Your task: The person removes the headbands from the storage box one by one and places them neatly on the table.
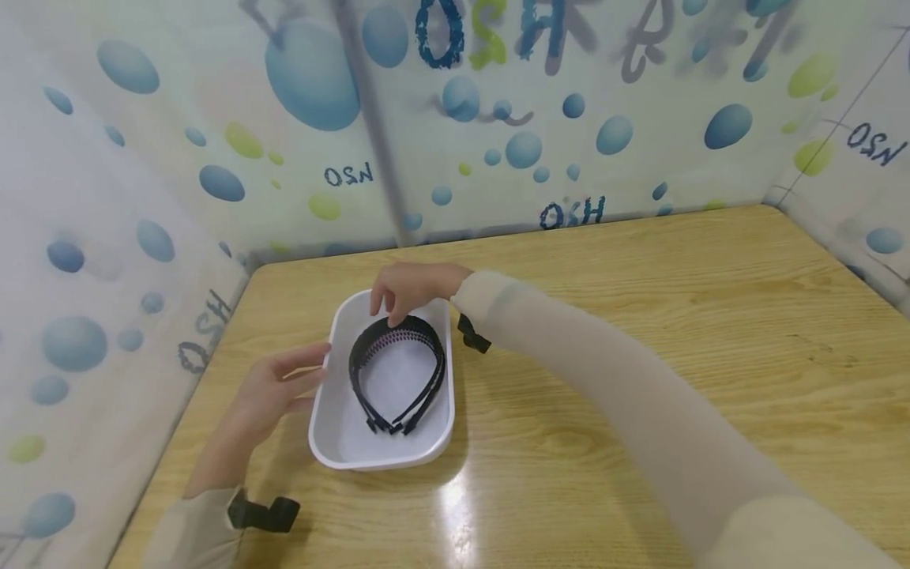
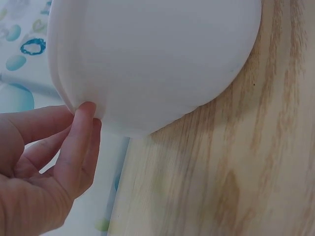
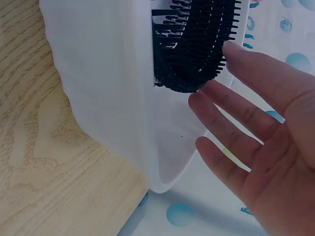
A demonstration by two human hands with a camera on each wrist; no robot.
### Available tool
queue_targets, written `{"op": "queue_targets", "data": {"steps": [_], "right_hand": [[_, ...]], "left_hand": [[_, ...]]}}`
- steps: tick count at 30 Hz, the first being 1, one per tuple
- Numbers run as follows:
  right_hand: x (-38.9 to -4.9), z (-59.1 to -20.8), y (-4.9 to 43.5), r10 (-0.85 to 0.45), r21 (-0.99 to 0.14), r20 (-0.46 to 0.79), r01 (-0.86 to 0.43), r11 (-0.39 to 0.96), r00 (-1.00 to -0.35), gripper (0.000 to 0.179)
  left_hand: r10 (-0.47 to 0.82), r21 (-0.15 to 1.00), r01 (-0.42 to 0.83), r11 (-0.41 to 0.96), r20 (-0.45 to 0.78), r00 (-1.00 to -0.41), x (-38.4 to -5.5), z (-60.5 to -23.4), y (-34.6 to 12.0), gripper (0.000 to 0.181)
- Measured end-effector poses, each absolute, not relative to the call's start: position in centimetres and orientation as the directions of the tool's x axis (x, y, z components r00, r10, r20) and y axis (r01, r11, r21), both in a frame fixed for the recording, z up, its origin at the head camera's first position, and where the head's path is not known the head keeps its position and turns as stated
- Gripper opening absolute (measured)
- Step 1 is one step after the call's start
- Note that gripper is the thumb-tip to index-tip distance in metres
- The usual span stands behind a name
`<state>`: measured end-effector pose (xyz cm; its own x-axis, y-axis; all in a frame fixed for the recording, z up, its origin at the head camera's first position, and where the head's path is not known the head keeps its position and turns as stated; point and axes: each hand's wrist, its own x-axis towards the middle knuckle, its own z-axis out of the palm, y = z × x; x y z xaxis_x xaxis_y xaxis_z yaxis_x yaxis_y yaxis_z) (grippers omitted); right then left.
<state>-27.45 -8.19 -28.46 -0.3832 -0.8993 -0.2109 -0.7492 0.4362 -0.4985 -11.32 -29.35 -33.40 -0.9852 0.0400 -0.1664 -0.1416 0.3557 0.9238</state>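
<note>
Black headbands (image 1: 361, 345) with comb-like teeth lie nested in a white tray (image 1: 435, 442), their ends toward me. Over the far end of the tray, my right hand (image 1: 412, 288) reaches down with loosely spread fingers. In the right wrist view, its thumb and index fingertips are right at the edge of the toothed headband (image 3: 197, 64), and the other fingers stand apart from it. My left hand (image 1: 266, 395) is at the tray's left side. The left wrist view shows its fairly straight fingers (image 2: 81, 137) against the outer wall of the tray, close to the rim.
The tray stands on a wood-grain table (image 1: 604, 379), toward its left side. Behind and beside the table hang white sheets (image 1: 398, 174) printed with blue and green drops. A black strap (image 1: 263, 514) is round the left wrist, and another black strap (image 1: 472, 335) round the right.
</note>
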Motion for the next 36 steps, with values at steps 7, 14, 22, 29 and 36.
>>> {"op": "queue_targets", "data": {"steps": [7,14,22,29,36], "right_hand": [[-27.29,-28.80,-8.35,-0.897,-0.466,-0.218,-0.766,0.442,-0.385,0.030],[-27.23,-29.02,-8.07,-0.896,-0.475,-0.211,-0.760,0.443,-0.390,0.028],[-26.86,-29.09,-7.79,-0.880,-0.516,-0.196,-0.718,0.467,-0.433,0.026],[-26.75,-28.88,-7.85,-0.898,-0.502,-0.143,-0.752,0.428,-0.416,0.024],[-26.62,-28.26,-7.79,-0.914,-0.485,-0.101,-0.783,0.390,-0.392,0.023]], "left_hand": [[0.046,0.926,-0.136,0.353,-0.163,-0.986,-11.32,-33.30,-29.24,0.051],[0.037,0.914,-0.155,0.376,-0.182,-0.983,-11.29,-33.13,-29.18,0.051],[0.044,0.921,-0.144,0.361,-0.171,-0.984,-11.30,-33.29,-29.19,0.051],[0.039,0.916,-0.154,0.370,-0.181,-0.983,-11.19,-33.16,-29.13,0.051],[0.033,0.906,-0.163,0.390,-0.191,-0.981,-11.15,-32.87,-28.97,0.050]]}}
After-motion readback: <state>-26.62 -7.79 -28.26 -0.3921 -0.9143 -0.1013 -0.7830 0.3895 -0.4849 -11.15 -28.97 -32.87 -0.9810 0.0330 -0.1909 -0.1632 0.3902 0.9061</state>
